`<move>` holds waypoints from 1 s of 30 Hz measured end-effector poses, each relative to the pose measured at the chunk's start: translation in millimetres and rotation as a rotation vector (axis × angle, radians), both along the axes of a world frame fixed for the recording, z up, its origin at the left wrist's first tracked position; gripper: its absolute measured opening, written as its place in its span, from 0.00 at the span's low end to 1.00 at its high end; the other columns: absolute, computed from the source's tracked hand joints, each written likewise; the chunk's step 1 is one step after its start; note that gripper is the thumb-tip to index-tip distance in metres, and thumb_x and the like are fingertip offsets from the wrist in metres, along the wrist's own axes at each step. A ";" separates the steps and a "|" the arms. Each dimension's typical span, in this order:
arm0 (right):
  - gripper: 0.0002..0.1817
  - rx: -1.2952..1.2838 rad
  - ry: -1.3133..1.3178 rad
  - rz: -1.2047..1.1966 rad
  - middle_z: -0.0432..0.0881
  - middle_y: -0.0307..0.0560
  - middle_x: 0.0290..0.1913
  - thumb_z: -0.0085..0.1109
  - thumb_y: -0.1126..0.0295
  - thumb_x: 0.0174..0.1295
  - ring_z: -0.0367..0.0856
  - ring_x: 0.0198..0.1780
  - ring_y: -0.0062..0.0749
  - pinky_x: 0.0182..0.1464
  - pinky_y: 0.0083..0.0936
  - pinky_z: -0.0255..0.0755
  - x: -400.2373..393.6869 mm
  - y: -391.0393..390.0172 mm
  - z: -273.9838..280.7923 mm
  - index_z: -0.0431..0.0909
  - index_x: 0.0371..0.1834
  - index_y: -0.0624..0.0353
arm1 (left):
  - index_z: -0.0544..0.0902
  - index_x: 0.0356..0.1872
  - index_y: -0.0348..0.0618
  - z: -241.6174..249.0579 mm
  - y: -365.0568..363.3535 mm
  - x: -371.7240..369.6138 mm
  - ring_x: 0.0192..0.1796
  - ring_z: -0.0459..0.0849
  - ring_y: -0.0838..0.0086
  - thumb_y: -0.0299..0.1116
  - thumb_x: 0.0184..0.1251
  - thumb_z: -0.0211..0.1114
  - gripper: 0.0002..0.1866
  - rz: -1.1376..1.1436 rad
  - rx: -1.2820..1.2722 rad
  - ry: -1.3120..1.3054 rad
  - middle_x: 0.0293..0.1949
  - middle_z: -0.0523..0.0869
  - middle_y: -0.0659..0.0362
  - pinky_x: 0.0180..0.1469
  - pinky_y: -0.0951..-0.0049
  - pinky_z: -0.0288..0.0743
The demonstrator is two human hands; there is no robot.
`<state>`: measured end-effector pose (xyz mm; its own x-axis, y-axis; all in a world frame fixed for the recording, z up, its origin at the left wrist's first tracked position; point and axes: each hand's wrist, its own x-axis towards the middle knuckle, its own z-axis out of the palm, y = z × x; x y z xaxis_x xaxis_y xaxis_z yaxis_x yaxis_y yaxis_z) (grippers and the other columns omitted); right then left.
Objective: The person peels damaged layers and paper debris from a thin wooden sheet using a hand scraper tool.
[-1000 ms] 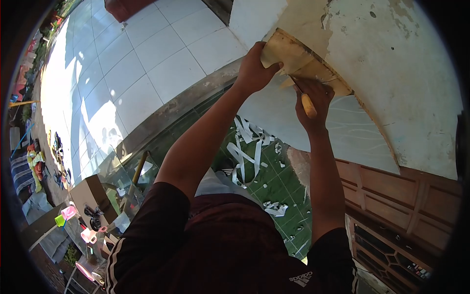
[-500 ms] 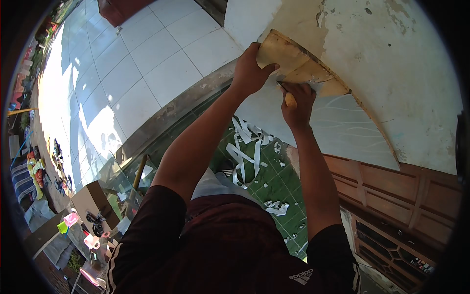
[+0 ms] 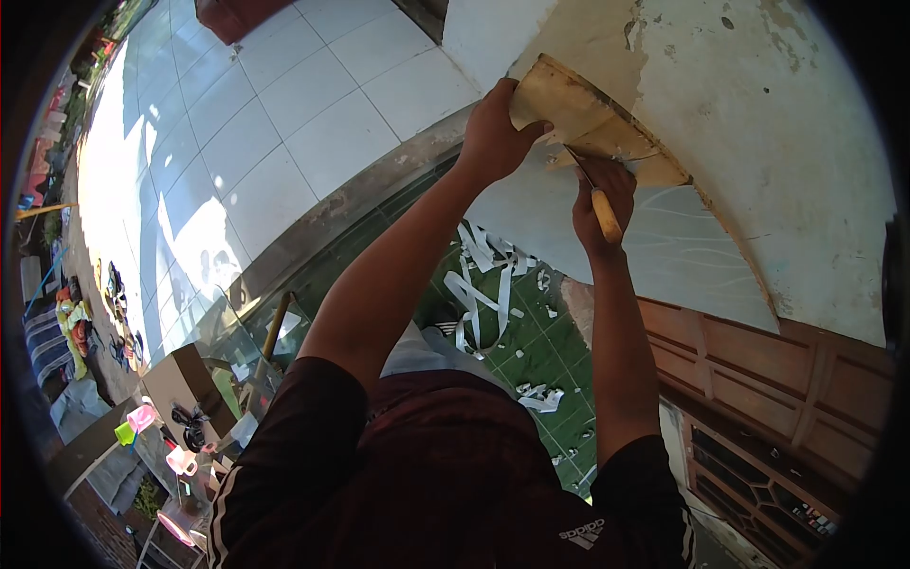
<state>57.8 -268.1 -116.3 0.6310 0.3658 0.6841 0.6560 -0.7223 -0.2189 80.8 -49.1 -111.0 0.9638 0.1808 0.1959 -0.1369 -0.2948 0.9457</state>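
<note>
My left hand (image 3: 493,133) is raised and grips the lower corner of a tan, peeling sheet (image 3: 569,100) that lifts off the white wall (image 3: 758,114). My right hand (image 3: 599,204) is closed around a wooden-handled scraper (image 3: 605,216), its thin blade pointing up under the sheet's edge. Below the sheet lies a pale panel (image 3: 654,247) with faint wavy lines.
Torn white strips (image 3: 483,284) litter the green tiled floor (image 3: 531,360) below me. A brown wooden door (image 3: 758,398) is at lower right. White floor tiles (image 3: 284,123) stretch to the left. A table with pink cups (image 3: 175,455) and a wooden stick (image 3: 275,327) stand at lower left.
My right hand has dropped slightly down and to the right with the scraper, after sitting higher against the sheet half a second ago. My left hand keeps its hold.
</note>
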 end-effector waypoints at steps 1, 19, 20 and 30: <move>0.09 -0.004 0.006 -0.006 0.91 0.45 0.45 0.70 0.78 0.64 0.86 0.53 0.42 0.60 0.38 0.71 -0.1 -0.3 -0.2 0.89 0.47 0.57 | 0.77 0.61 0.35 0.7 -0.1 0.8 0.57 0.90 0.48 0.40 0.60 0.83 0.33 0.005 0.017 0.008 0.52 0.90 0.42 0.60 0.54 0.82; 0.08 -0.039 0.049 -0.006 0.91 0.46 0.46 0.68 0.78 0.67 0.86 0.53 0.43 0.62 0.38 0.73 -1.4 1.6 4.0 0.89 0.48 0.59 | 0.78 0.58 0.33 6.2 -0.6 -0.3 0.55 0.92 0.49 0.43 0.59 0.84 0.34 0.023 0.062 0.002 0.51 0.92 0.42 0.58 0.56 0.84; 0.09 -0.027 0.059 -0.001 0.91 0.46 0.46 0.68 0.78 0.67 0.86 0.53 0.43 0.63 0.38 0.73 -1.3 2.1 5.4 0.89 0.48 0.59 | 0.78 0.58 0.33 6.9 -0.7 -0.4 0.55 0.92 0.49 0.43 0.59 0.84 0.34 0.032 0.075 -0.002 0.51 0.92 0.42 0.58 0.56 0.84; 0.09 -0.019 0.014 0.019 0.91 0.46 0.46 0.68 0.80 0.66 0.87 0.53 0.45 0.63 0.39 0.75 0.3 -1.9 4.9 0.89 0.47 0.59 | 0.78 0.58 0.34 9.8 -0.3 -2.0 0.55 0.91 0.47 0.40 0.60 0.83 0.31 -0.003 0.044 0.032 0.50 0.91 0.41 0.58 0.54 0.83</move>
